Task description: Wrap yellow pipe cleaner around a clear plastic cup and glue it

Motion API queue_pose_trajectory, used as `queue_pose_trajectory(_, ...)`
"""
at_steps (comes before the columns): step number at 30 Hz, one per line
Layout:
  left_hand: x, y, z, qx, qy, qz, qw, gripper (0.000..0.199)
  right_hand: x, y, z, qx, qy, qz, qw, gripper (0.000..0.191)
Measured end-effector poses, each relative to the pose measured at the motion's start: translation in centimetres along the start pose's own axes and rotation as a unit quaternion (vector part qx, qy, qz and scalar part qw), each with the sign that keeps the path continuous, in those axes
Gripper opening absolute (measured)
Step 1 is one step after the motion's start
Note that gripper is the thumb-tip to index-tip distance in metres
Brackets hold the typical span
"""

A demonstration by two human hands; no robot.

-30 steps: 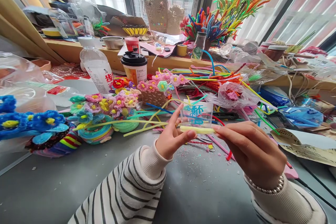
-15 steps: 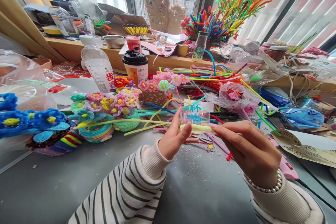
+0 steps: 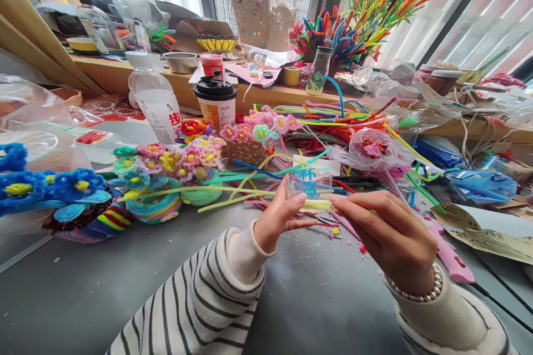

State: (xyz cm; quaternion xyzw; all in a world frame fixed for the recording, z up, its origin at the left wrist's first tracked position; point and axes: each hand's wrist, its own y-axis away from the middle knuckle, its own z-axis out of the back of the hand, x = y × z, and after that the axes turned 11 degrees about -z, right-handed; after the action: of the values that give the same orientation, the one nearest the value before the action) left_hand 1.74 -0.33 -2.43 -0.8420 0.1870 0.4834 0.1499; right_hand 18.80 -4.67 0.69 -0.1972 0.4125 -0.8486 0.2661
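Holding the clear plastic cup (image 3: 310, 180) with blue lettering is the left hand (image 3: 277, 216); its thumb lies at the front, near the lower left side, and the grip is closed on the cup. Along the lower part of this cup lie pale yellow pipe cleaners (image 3: 317, 204), and their long ends stretch to the left, beyond the hand. The right hand (image 3: 385, 233), which wears a beaded bracelet (image 3: 431, 288) at the wrist, pinches the yellow strands between thumb and fingertips at the right side of the cup. Whether they pass all around the cup, I cannot tell. Both hands and the cup are above the grey table (image 3: 308, 316), where small glittering bits are scattered. To the right, behind the wrist, lies a pink glue gun (image 3: 449, 252). On the left stand fuzzy blue flowers (image 3: 79, 187), and farther back, a paper coffee cup (image 3: 216, 108) with black lid is beside a plastic bottle (image 3: 160, 108).
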Motion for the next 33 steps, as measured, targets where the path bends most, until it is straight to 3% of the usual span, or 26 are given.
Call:
queue_pose_trajectory(5,0.33,-0.29,0.19,-0.004,0.024,-0.005,1.0,0.069,-0.12,0.15,0.0,0.004,0.017,0.0,1.0,0.035)
queue_pose_trajectory(13,0.59,-0.36,-0.08,-0.089,0.023,0.008,0.996,0.081,-0.28,0.21,-0.23,0.006,0.029,-0.004,1.0,0.035)
queue_pose_trajectory(21,0.26,-0.05,-0.32,-0.083,0.022,0.024,0.996,0.09,-0.54,0.28,-0.45,0.01,0.033,0.003,0.999,0.035)
queue_pose_trajectory(33,0.08,0.23,-0.23,-0.064,0.019,0.014,0.998,0.085,-0.59,0.48,-0.5,0.013,0.024,0.009,1.0,0.036)
